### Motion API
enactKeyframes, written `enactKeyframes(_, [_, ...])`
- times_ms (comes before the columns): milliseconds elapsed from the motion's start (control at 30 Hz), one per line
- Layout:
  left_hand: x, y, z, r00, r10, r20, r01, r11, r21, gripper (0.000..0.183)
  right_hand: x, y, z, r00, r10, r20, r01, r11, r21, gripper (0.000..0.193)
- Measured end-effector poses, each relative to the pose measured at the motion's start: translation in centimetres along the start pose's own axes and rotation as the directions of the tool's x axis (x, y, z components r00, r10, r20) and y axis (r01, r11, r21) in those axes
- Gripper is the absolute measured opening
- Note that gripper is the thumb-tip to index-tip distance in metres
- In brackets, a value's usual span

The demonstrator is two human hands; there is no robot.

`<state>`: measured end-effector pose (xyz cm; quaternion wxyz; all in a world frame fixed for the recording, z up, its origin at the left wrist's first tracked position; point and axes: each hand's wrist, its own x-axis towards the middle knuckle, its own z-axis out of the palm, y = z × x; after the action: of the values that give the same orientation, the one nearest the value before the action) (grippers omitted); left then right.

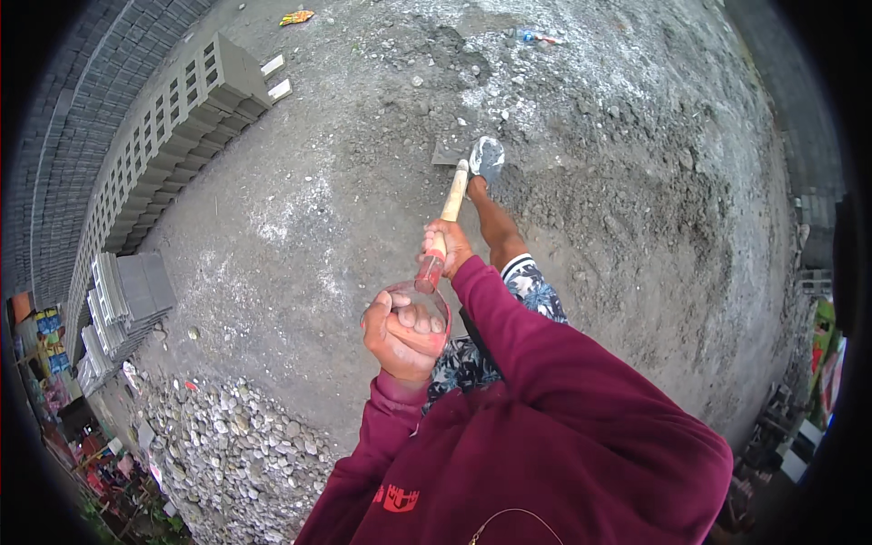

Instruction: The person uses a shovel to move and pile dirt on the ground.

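Both my hands are on a shovel with a pale wooden shaft and a red grip at its near end. My left hand is closed around the red D-shaped handle close to my body. Further along, my right hand wraps the shaft just past the red socket. The dark metal blade lies low at the far end, on or close to the ground beside my forward foot. How deep the blade sits in the loose grey material cannot be made out.
Loose grey sand or soil spreads right of my leg. Stacked hollow concrete blocks form a long row at the left, with a smaller stack nearer. A gravel pile lies lower left. A plastic bottle and an orange wrapper lie far off.
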<state>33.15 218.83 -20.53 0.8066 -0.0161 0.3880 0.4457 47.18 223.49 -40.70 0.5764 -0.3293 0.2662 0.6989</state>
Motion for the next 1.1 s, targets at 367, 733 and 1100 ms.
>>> enactKeyframes(367, [3.8,-3.9,0.8,1.0,-0.006,0.004,0.005,0.988,0.155,0.02,2.6,-4.2,-1.0,0.995,-0.07,-0.066,0.055,0.978,-0.201,0.019])
enactKeyframes(733, [10.9,-7.2,-4.1,0.998,-0.027,-0.049,0.033,0.993,0.113,0.031,10.1,-7.9,-2.7,0.98,-0.079,-0.18,-0.002,0.912,-0.41,0.029])
enactKeyframes(1100, [14.0,-9.4,-14.6,0.636,-0.157,-0.755,0.121,0.987,-0.103,0.067,31.4,-16.4,-8.3,0.747,-0.302,-0.592,-0.178,0.767,-0.616,0.031])
